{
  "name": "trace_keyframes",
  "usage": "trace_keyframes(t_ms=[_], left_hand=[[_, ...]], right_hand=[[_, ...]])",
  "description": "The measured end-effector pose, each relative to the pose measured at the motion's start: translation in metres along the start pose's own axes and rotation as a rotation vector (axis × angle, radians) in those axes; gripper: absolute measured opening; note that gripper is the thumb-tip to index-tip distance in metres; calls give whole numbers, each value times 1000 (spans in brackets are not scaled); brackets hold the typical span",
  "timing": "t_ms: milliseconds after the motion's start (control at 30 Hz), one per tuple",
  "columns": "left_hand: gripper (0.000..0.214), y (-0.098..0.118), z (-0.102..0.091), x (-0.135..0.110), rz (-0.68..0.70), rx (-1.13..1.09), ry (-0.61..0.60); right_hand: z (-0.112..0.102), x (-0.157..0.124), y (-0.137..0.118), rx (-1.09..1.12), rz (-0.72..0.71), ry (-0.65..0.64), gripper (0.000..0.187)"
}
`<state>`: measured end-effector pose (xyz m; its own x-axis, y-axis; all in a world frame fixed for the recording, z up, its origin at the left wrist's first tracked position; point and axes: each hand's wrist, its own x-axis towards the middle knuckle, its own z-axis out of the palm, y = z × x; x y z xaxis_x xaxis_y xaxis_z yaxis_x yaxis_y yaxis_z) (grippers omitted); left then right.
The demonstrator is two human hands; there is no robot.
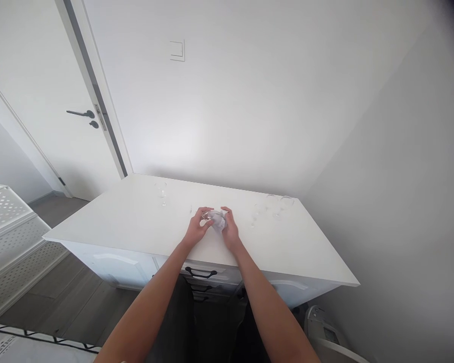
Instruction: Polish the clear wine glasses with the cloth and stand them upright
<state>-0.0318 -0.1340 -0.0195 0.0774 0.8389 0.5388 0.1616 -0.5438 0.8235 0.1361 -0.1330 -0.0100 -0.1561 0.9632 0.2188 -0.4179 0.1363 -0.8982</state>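
1. My left hand [199, 225] is curled around a clear, shiny drinking glass [205, 217], thumb on the near side and fingers over the far side.
2. My right hand [230, 229] grips a soft, crumpled white cloth [219, 221], which presses against the glass (how far it reaches inside, I cannot tell, since my fingers and the folds hide much of it).
3. Both hands are close together over the middle of the smooth white tabletop [109, 217], toward its front edge, so the glass and the cloth are there too.
4. Well to the left, near the back, a clear stemmed glass [161, 191] stands alone.
5. To the right, toward the back corner, is a group of clear, thin-walled glasses [286, 202], their outlines faint against the white.
6. Below the front edge, I see a black curved metal drawer handle [200, 274].
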Motion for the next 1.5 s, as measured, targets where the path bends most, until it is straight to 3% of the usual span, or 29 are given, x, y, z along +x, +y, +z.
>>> trace_keyframes(t_ms=[67, 133, 267, 367, 467, 567, 633, 700, 833, 933, 1033, 1100, 1233, 1300, 1367, 1433, 1500], left_hand=[[37, 0, 0, 0, 4, -4, -13], [38, -1, 0, 0, -7, -18, -41], [45, -7, 1, -1, -76, -27, -93], [49, -12, 0, -1, -110, 27, -103], [44, -12, -1, -2, -94, 132, 79], [41, -10, 0, -2, 0, 369, 264], [43, -10, 2, -1, 67, 474, 211], [32, -11, 5, 1, 82, 481, 88], [15, -16, 6, 1, -7, 463, -28], [17, -17, 5, -1, -53, 467, 31], [23, -17, 4, -2, -104, 408, 122], [25, -14, 3, -3, -119, 322, 76], [39, -1, -2, -7, -147, 105, 42], [45, 10, -5, -15, -180, -29, 46], [49, 26, -7, -26, -240, -209, -39], [51, 45, -7, -40, -328, -404, -123], [53, 66, -7, -54, -425, -570, -157]], right_hand=[[1, -2, -1, -30, 43, -112, 46], [-2, -3, -1, -75, 30, -129, 46], [-11, -1, 4, -270, -139, 46, 38], [-13, -3, 7, -449, -295, 249, 32], [-10, -8, 5, -566, -376, 364, 30], [-3, -9, 0, -596, -346, 294, 29], [2, -6, -4, -589, -295, 232, 28], [4, -2, -8, -549, -254, 204, 29], [3, 1, -15, -411, -227, 246, 42], [2, -1, -18, -261, -244, 430, 50], [10, 0, -20, -138, -186, 658, 38], [20, 3, -22, -38, -122, 566, 33], [38, 0, -29, 102, -77, 66, 42], [41, -7, -34, -5, -83, 25, 38], [42, -18, -37, -95, -73, 62, 50], [43, -32, -37, -63, 15, 27, 61], [45, -45, -34, 44, 173, -46, 58]])
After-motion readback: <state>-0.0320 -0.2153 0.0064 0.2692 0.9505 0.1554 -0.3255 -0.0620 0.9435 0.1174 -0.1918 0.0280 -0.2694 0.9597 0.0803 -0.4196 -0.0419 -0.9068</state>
